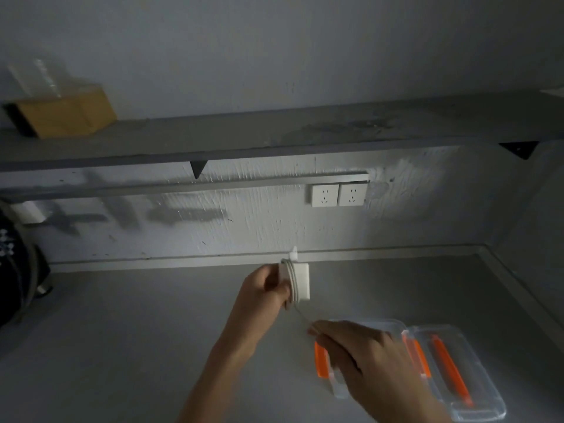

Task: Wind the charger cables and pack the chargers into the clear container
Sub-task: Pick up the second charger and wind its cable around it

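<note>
My left hand (pixel 265 290) holds a white charger (pixel 300 282) up above the grey desk, with several turns of its white cable (pixel 292 280) wound around the block. A short free length of cable runs down and to the right into the pinched fingers of my right hand (pixel 363 351). Beneath my right hand, on the desk, lies the clear container (pixel 338 389) with orange latches; its lid (pixel 457 377) lies open to the right. My right hand hides most of the container's inside.
A double wall socket (pixel 338 194) sits above the desk under a grey shelf (pixel 274 132). A yellow box (pixel 65 112) stands on the shelf at left. A dark bag (pixel 15 264) is at the desk's left edge. The desk (pixel 122 331) ends at a wall on the right.
</note>
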`<state>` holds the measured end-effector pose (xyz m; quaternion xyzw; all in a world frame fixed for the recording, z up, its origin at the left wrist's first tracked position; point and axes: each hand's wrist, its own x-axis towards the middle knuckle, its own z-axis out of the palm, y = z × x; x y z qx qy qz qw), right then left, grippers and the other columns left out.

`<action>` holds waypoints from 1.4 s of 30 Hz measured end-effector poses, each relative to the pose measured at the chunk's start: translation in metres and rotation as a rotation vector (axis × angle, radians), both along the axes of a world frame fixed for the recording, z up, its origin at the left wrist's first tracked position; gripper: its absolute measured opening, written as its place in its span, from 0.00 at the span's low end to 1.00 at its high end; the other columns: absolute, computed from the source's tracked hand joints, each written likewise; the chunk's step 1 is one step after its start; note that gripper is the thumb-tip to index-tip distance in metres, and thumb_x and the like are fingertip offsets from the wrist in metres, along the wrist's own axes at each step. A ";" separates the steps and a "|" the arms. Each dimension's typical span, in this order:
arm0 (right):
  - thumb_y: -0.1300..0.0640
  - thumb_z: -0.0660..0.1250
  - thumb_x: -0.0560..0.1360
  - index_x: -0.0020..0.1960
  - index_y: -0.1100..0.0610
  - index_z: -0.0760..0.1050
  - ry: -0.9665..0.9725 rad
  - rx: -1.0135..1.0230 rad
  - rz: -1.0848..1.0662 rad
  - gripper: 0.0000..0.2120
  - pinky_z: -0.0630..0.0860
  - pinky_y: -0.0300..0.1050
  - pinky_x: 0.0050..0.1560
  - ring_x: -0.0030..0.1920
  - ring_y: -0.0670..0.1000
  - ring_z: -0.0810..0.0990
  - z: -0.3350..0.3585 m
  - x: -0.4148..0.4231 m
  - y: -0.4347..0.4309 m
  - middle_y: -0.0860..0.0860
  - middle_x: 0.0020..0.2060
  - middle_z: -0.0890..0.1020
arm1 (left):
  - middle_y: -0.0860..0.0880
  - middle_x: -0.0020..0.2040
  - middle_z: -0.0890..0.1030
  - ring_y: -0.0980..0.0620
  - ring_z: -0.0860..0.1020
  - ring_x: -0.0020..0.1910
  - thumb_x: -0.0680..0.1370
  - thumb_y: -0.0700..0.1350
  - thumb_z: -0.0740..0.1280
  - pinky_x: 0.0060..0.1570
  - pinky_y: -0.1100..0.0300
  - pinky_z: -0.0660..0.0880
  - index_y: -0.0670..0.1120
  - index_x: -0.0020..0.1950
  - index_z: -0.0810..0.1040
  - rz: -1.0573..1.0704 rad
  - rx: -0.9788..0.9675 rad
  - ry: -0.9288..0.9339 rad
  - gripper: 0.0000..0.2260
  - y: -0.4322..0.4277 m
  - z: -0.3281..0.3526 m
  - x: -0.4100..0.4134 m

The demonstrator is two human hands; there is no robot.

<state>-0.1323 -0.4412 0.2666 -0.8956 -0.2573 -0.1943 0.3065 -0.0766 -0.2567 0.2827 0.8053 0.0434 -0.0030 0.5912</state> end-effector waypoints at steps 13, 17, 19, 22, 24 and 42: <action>0.48 0.66 0.77 0.45 0.52 0.85 -0.061 0.280 0.244 0.12 0.77 0.39 0.41 0.41 0.41 0.83 0.033 0.062 -0.047 0.40 0.40 0.83 | 0.60 0.47 0.75 0.64 0.77 0.41 0.73 0.47 0.65 0.48 0.65 0.71 0.53 0.54 0.76 -0.529 0.257 -0.017 0.11 -0.002 0.032 -0.047; 0.47 0.68 0.75 0.44 0.55 0.85 0.081 0.407 0.284 0.12 0.75 0.33 0.43 0.40 0.41 0.83 0.025 0.068 -0.039 0.38 0.38 0.83 | 0.52 0.49 0.78 0.57 0.79 0.41 0.74 0.42 0.67 0.45 0.62 0.76 0.51 0.58 0.79 -0.596 0.104 0.043 0.13 0.003 0.033 -0.046; 0.51 0.70 0.72 0.43 0.55 0.84 0.270 0.522 0.308 0.09 0.74 0.31 0.44 0.41 0.39 0.82 0.017 0.067 -0.028 0.39 0.38 0.84 | 0.45 0.52 0.80 0.52 0.81 0.48 0.73 0.39 0.68 0.47 0.62 0.77 0.48 0.58 0.81 -0.597 -0.003 0.044 0.14 0.007 0.034 -0.042; 0.53 0.68 0.76 0.42 0.61 0.82 0.424 0.651 0.288 0.12 0.75 0.37 0.42 0.38 0.41 0.79 -0.006 0.058 -0.008 0.45 0.35 0.82 | 0.42 0.50 0.84 0.47 0.82 0.50 0.70 0.41 0.71 0.48 0.57 0.79 0.45 0.55 0.84 -0.498 -0.252 0.038 0.14 0.006 0.032 -0.034; 0.61 0.64 0.79 0.40 0.58 0.79 0.424 0.594 0.204 0.10 0.71 0.38 0.39 0.34 0.40 0.74 -0.020 0.045 0.003 0.48 0.32 0.79 | 0.38 0.45 0.84 0.43 0.82 0.42 0.69 0.39 0.72 0.41 0.54 0.80 0.39 0.52 0.84 -0.455 -0.550 0.102 0.13 0.003 0.028 -0.030; 0.49 0.64 0.75 0.40 0.47 0.79 -0.181 -0.323 -0.007 0.08 0.75 0.42 0.31 0.33 0.48 0.81 0.024 0.009 -0.026 0.44 0.33 0.81 | 0.38 0.45 0.82 0.45 0.82 0.41 0.77 0.29 0.60 0.38 0.56 0.80 0.36 0.51 0.81 -0.093 -0.537 0.244 0.11 -0.037 -0.019 -0.026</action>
